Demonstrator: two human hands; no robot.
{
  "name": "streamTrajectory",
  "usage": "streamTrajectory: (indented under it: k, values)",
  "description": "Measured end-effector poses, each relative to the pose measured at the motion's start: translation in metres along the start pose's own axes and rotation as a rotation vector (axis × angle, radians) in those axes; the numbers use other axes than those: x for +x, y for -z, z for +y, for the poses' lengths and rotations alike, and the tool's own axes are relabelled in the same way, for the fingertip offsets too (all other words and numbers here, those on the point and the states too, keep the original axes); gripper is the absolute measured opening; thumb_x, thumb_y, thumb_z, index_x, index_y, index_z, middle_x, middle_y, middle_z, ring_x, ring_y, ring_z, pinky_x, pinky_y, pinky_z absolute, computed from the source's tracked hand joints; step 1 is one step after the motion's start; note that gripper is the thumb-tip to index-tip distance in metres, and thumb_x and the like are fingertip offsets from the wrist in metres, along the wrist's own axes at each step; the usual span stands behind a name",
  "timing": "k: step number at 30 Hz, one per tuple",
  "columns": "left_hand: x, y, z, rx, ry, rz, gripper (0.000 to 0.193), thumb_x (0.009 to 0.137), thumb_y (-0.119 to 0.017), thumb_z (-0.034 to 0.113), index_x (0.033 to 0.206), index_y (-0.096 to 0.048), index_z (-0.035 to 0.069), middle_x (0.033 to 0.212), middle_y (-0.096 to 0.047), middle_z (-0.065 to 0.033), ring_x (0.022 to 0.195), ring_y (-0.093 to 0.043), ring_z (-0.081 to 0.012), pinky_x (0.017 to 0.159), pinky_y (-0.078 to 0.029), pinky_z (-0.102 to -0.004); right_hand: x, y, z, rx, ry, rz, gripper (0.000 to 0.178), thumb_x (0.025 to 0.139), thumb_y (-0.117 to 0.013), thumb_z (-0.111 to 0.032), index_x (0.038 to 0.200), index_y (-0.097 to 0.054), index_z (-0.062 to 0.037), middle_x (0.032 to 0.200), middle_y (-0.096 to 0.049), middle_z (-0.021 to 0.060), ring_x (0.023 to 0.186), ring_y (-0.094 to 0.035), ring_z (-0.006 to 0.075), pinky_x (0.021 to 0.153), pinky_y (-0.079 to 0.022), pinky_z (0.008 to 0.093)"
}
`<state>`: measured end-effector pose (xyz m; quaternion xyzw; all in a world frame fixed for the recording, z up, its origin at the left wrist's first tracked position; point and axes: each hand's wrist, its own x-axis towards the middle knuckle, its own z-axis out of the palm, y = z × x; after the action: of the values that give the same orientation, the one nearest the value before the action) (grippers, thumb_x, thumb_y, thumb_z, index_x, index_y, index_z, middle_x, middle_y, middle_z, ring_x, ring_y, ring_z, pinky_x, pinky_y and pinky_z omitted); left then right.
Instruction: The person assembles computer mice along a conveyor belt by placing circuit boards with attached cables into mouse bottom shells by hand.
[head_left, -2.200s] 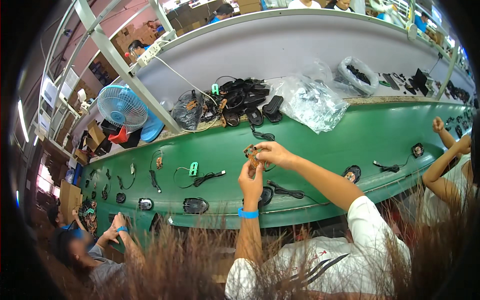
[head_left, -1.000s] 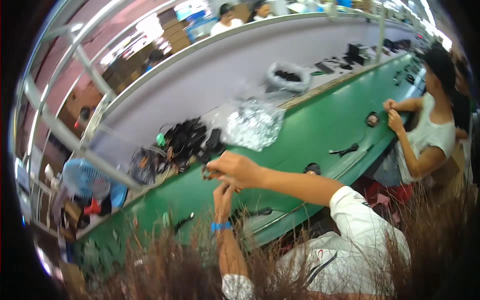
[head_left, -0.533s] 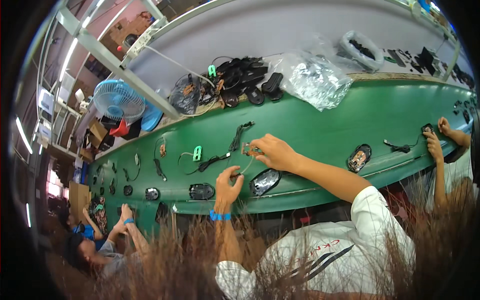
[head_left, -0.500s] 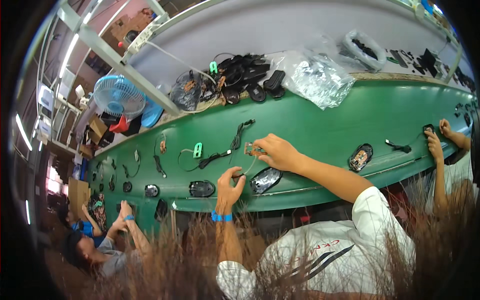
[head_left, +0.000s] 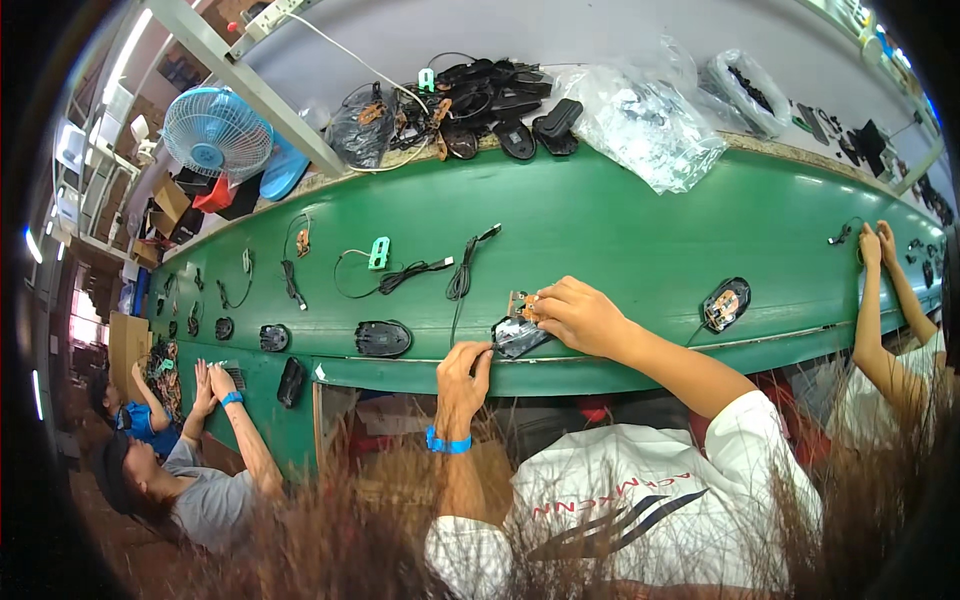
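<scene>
By the belt's edge [head_left: 600, 378], right fingers [head_left: 551, 305] hold a board [head_left: 519, 305]; room beyond.

Blue caged fan [head_left: 208, 155] stood upper left, just left of a slanted metal post [head_left: 248, 85]. Crumpled clear plastic bag [head_left: 650, 130] overhung the far ledge [head_left: 800, 153]; bag of small black parts [head_left: 735, 95] sat to its right. Brown cardboard [head_left: 128, 345] stood far left.

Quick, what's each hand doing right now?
Left hand: at the edge of the black mouse shell; grip can't be told.
Right hand: closed, holding a brown circuit board.
</scene>
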<state>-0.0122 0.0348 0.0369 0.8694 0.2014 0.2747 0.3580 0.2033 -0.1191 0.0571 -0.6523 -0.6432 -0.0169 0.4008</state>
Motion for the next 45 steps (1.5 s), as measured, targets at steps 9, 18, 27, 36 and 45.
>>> streamTrajectory:
  k: [9, 18, 27, 36, 45]
  values:
    - [-0.002, -0.001, -0.003, 0.061, -0.047, 0.028, 0.008, 0.087, -0.072, -0.004, 0.094, -0.070, -0.003, 0.093, -0.073, -0.0165, 0.080, -0.071, -0.0310, 0.072, -0.056, -0.0367, -0.007, -0.005, 0.000, -0.027, 0.043, -0.010, 0.027, 0.082, -0.078, -0.011, 0.108, -0.071, -0.0120, 0.109, -0.069, 0.0071, 0.095, -0.061, 0.0274, 0.087, -0.053, 0.0394]
    - [-0.003, -0.012, 0.002, 0.194, -0.078, 0.052, 0.006, 0.085, -0.072, 0.000, 0.090, -0.069, 0.001, 0.087, -0.070, -0.0141, 0.084, -0.065, -0.0340, 0.078, -0.051, -0.0423, -0.013, -0.009, -0.003, -0.029, 0.012, -0.034, 0.034, 0.077, -0.084, -0.011, 0.109, -0.074, -0.0149, 0.111, -0.069, 0.0075, 0.101, -0.065, 0.0284, 0.104, -0.052, 0.0464]
    - [-0.003, -0.020, 0.009, 0.244, 0.002, 0.073, 0.004, 0.084, -0.072, 0.003, 0.087, -0.069, 0.003, 0.086, -0.068, -0.0125, 0.087, -0.064, -0.0339, 0.081, -0.047, -0.0454, -0.011, -0.008, -0.001, -0.007, 0.054, -0.042, 0.027, 0.081, -0.080, -0.015, 0.107, -0.072, -0.0129, 0.109, -0.068, 0.0073, 0.100, -0.061, 0.0288, 0.095, -0.052, 0.0425]
    - [0.003, -0.013, 0.008, 0.354, 0.186, -0.074, 0.006, 0.083, -0.075, 0.015, 0.085, -0.072, 0.010, 0.085, -0.068, -0.0059, 0.088, -0.061, -0.0293, 0.083, -0.037, -0.0449, -0.005, 0.000, 0.001, -0.015, 0.017, -0.072, 0.020, 0.079, -0.080, -0.011, 0.098, -0.072, -0.0109, 0.111, -0.069, 0.0081, 0.101, -0.061, 0.0281, 0.090, -0.054, 0.0396]
    - [-0.012, -0.020, 0.034, 0.428, 0.013, 0.091, 0.019, 0.083, -0.073, 0.008, 0.102, -0.073, 0.011, 0.104, -0.070, -0.0058, 0.102, -0.061, -0.0270, 0.096, -0.036, -0.0437, -0.012, -0.002, 0.008, -0.024, 0.031, -0.077, 0.026, 0.075, -0.082, -0.007, 0.099, -0.073, -0.0118, 0.114, -0.069, 0.0090, 0.098, -0.062, 0.0287, 0.085, -0.055, 0.0394]
